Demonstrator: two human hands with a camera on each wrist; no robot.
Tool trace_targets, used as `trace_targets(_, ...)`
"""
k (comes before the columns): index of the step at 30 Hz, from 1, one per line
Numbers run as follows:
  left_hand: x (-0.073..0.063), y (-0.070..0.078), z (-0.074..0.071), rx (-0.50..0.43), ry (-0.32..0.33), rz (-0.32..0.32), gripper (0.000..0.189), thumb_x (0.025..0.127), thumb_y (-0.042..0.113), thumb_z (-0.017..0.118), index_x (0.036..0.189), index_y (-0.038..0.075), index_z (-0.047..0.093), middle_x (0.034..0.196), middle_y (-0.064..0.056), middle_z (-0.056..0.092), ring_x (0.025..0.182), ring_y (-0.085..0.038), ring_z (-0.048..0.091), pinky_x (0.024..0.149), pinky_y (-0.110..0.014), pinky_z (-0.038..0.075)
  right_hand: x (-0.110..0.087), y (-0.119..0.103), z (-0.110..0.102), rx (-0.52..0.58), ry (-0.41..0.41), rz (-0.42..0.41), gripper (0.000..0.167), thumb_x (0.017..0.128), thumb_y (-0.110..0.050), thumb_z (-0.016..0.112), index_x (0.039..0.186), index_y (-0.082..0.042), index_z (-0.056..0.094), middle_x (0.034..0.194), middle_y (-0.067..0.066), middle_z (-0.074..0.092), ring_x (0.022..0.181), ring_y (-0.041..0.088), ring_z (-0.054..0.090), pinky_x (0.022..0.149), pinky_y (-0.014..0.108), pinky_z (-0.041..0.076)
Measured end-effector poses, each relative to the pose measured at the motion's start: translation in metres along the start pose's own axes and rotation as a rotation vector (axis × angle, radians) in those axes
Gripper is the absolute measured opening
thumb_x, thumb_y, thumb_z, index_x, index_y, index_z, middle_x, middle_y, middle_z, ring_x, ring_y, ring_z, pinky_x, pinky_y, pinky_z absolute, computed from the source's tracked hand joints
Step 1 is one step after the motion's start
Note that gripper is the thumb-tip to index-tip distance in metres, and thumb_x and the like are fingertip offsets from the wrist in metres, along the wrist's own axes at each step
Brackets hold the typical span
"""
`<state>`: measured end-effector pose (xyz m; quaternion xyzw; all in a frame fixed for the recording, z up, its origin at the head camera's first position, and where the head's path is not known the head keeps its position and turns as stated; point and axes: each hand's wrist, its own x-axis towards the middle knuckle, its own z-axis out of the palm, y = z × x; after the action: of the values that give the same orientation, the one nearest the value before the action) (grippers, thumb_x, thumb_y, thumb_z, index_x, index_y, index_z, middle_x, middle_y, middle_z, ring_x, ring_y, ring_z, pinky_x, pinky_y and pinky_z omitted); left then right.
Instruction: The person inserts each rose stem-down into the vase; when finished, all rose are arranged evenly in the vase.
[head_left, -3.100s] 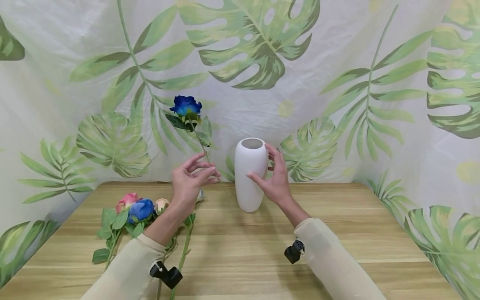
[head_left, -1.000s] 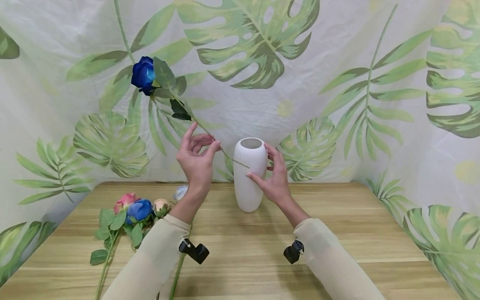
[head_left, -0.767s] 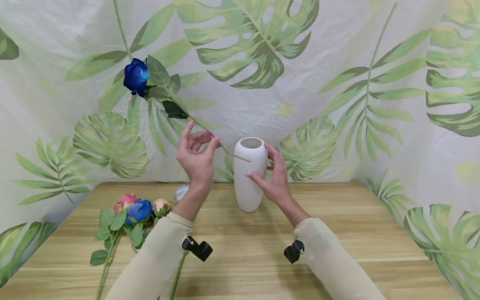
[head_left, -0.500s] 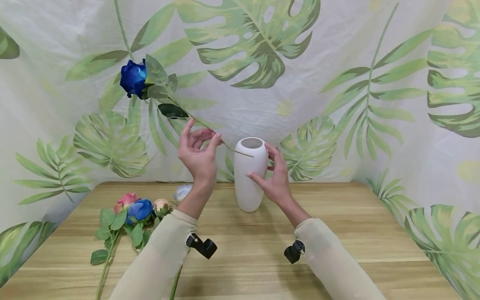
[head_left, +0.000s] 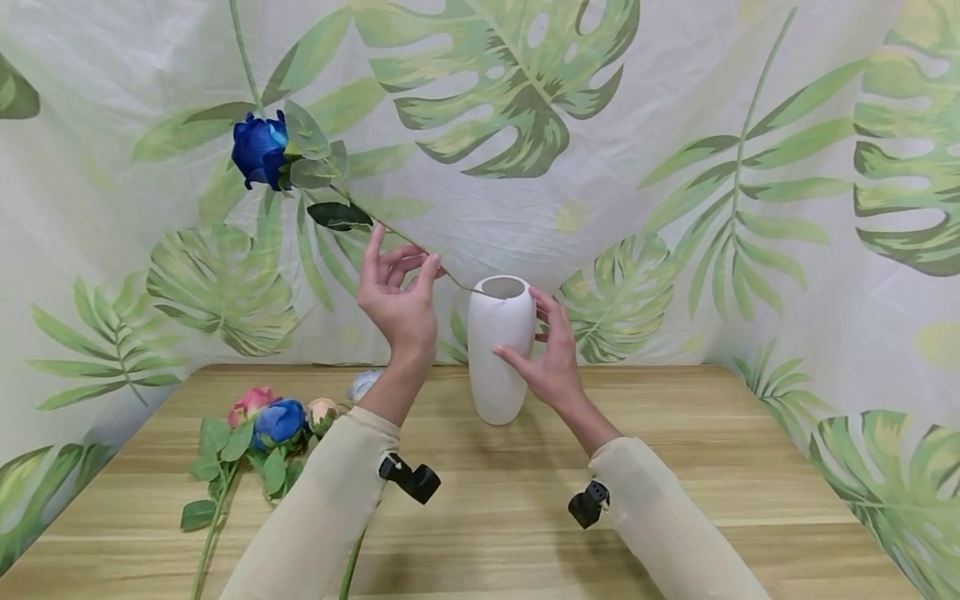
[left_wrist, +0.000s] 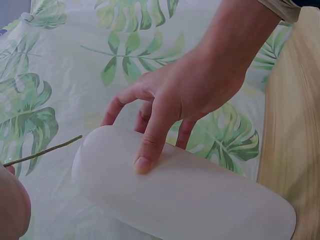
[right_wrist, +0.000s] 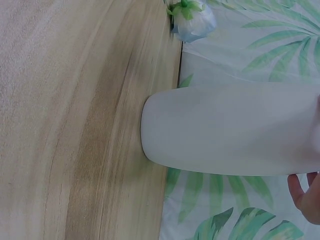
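My left hand (head_left: pixel 401 304) pinches the stem of a blue rose (head_left: pixel 260 152) between thumb and fingers. The bloom leans up to the left, and the stem slants down to the right. Its lower tip overlaps the mouth of a white vase (head_left: pixel 497 367) in the head view; in the left wrist view the stem (left_wrist: pixel 45 151) ends right by the vase's rim. My right hand (head_left: pixel 551 354) grips the upper part of the vase, thumb on the near side and fingers round the right side. The vase stands upright on the table, its base showing in the right wrist view.
On the left of the wooden table (head_left: pixel 675 500) lie a pink rose (head_left: pixel 251 404), another blue rose (head_left: pixel 279 421), a peach rose (head_left: pixel 322 412) and a pale blue-white rose (head_left: pixel 363 383). A leaf-printed cloth (head_left: pixel 487 217) hangs behind the table.
My left hand has moved up and slightly right, tipping the rose's bloom to the left and bringing the stem's tip up the vase's front to its mouth. The right hand and vase stay put.
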<state>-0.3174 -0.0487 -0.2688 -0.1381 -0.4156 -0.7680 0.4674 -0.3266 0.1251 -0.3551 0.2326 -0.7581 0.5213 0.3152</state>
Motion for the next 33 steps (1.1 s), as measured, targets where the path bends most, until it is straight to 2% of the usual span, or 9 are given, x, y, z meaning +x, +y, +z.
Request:
trace_targets(5, 0.002, -0.002, 0.003, -0.008, 0.015, 0.025, 0.071, 0.079, -0.024, 0.075, 0.144, -0.008, 0.051, 0.092, -0.006, 0.063, 0.082, -0.018, 0.069, 0.072, -0.032, 0.065, 0.000, 0.000, 0.000, 0.001, -0.005, -0.004, 0.091, 0.075, -0.007, 0.093, 0.151, -0.004, 0.043, 0.143, 0.024, 0.048, 0.126, 0.045, 0.055, 0.087, 0.057, 0.058)
trace_targets(10, 0.004, -0.005, 0.006, -0.012, 0.005, 0.042, 0.070, 0.080, -0.023, 0.075, 0.142, -0.005, 0.051, 0.092, -0.007, 0.063, 0.082, -0.020, 0.068, 0.071, -0.031, 0.064, 0.001, 0.000, 0.000, -0.002, -0.003, -0.013, 0.091, 0.075, -0.007, 0.093, 0.151, -0.004, 0.043, 0.143, 0.025, 0.048, 0.126, 0.045, 0.055, 0.087, 0.057, 0.058)
trace_targets(16, 0.004, -0.007, 0.009, 0.000, -0.010, 0.045, 0.069, 0.079, -0.023, 0.076, 0.141, -0.006, 0.051, 0.091, -0.007, 0.063, 0.080, -0.019, 0.067, 0.070, -0.030, 0.064, 0.001, -0.001, 0.001, -0.002, -0.001, -0.023, 0.089, 0.076, -0.007, 0.092, 0.150, -0.003, 0.044, 0.143, 0.024, 0.048, 0.126, 0.045, 0.055, 0.086, 0.057, 0.058)
trace_targets(27, -0.004, -0.019, 0.007, 0.098, -0.086, -0.006, 0.067, 0.079, -0.021, 0.077, 0.140, -0.004, 0.052, 0.093, -0.004, 0.064, 0.081, -0.015, 0.067, 0.071, -0.026, 0.063, -0.001, 0.001, 0.001, -0.011, 0.004, -0.018, 0.090, 0.075, -0.006, 0.093, 0.150, -0.003, 0.044, 0.144, 0.025, 0.048, 0.125, 0.045, 0.056, 0.085, 0.056, 0.059)
trace_targets(33, -0.005, -0.026, 0.007, 0.126, -0.158, -0.001, 0.071, 0.080, -0.022, 0.077, 0.142, -0.002, 0.050, 0.097, -0.006, 0.067, 0.082, -0.013, 0.069, 0.071, -0.027, 0.063, -0.001, 0.000, 0.001, -0.011, 0.004, -0.024, 0.090, 0.076, -0.006, 0.093, 0.151, -0.003, 0.044, 0.143, 0.024, 0.048, 0.125, 0.044, 0.056, 0.085, 0.056, 0.059)
